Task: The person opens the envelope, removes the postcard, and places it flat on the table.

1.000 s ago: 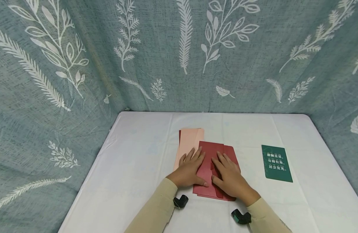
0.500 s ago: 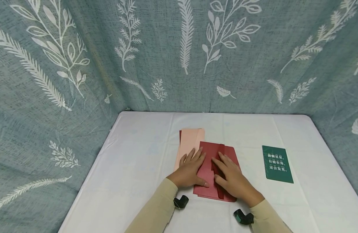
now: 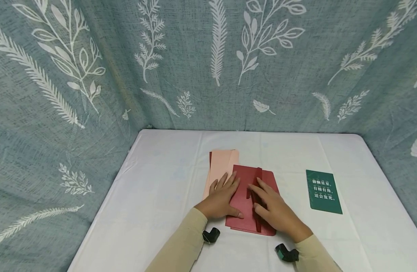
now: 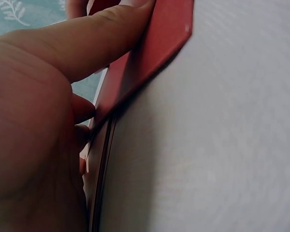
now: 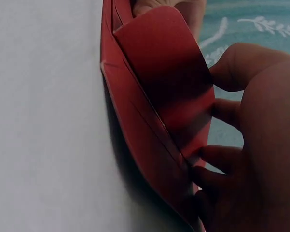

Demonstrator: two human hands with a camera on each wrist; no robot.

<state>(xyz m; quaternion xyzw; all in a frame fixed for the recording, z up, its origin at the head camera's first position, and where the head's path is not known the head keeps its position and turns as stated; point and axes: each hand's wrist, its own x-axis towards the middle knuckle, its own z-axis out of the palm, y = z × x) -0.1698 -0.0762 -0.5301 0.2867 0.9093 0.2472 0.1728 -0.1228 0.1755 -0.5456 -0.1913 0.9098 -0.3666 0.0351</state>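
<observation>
A red paper envelope [image 3: 243, 175] lies on the white-covered table, its long flap [image 5: 166, 58] raised along the right side. My left hand [image 3: 219, 199] rests with spread fingers on the envelope's left part; in the left wrist view its thumb [image 4: 101, 36] presses on the red paper. At the flap's right side is my right hand [image 3: 276, 210], fingers slightly bent. In the right wrist view, its thumb and fingertips touch the same outer face of the flap, none visibly wrapped round it. Pale pink envelopes [image 3: 222, 162] with a dark red edge behind them lie partly under my left hand.
A dark green card [image 3: 325, 207] with white printed characters lies on the right of the table [image 3: 160, 181]. A blue-green leaf-patterned curtain [image 3: 194, 56] hangs round the table's back and sides. Black camera mounts [image 3: 211, 235] sit at both wrists.
The envelope's flap has risen from nearly flat to standing up along the right side. My right hand has shifted slightly right and toward me; the left has stayed in place.
</observation>
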